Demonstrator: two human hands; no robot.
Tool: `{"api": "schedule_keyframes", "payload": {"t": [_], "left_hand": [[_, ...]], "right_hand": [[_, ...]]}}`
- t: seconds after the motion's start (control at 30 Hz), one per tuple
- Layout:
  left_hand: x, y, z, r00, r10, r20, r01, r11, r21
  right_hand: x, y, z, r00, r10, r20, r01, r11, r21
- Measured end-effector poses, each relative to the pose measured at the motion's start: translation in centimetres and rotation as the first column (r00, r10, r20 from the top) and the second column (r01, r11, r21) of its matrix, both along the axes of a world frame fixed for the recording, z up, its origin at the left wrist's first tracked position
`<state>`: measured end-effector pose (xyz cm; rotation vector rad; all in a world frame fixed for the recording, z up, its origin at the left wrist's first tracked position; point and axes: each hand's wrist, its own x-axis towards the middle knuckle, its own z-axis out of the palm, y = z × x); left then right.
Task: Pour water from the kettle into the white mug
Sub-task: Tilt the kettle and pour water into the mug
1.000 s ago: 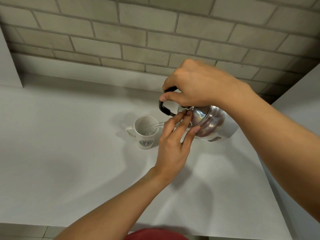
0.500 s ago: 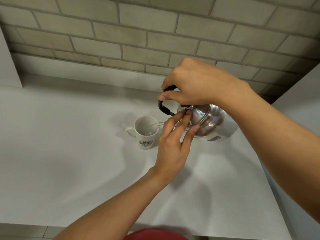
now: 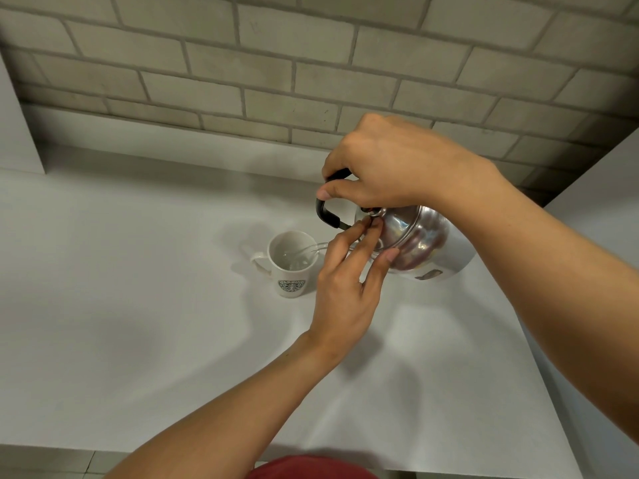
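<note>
A shiny steel kettle (image 3: pixel 420 242) with a black handle is tipped to the left above the counter. My right hand (image 3: pixel 383 165) grips that handle from above. My left hand (image 3: pixel 349 278) reaches up from below, its fingertips pressing on the kettle's lid near the knob. A thin stream of water runs from the kettle, whose spout is hidden behind my left fingers, into the white mug (image 3: pixel 289 264). The mug has a green logo, stands upright just left of the kettle with its handle to the left, and holds some water.
The white counter (image 3: pixel 138 305) ends at a front edge near the bottom of the view. A grey brick wall (image 3: pixel 242 74) runs along the back. A white panel (image 3: pixel 594 188) rises at the right, another at the far left.
Almost nothing differs. The kettle stays tilted and water keeps flowing into the mug; both hands hold the same places.
</note>
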<state>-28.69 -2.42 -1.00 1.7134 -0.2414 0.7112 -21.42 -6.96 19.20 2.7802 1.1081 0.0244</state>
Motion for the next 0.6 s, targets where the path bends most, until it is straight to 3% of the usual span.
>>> {"api": "schedule_keyframes", "payload": {"t": [0.6], "left_hand": [[0.07,0.07,-0.13,1.000,0.007,0.006,-0.007,0.998,-0.066]], "right_hand": [[0.71,0.97,-0.11,1.000,0.021,0.010,-0.021,0.999,-0.037]]}}
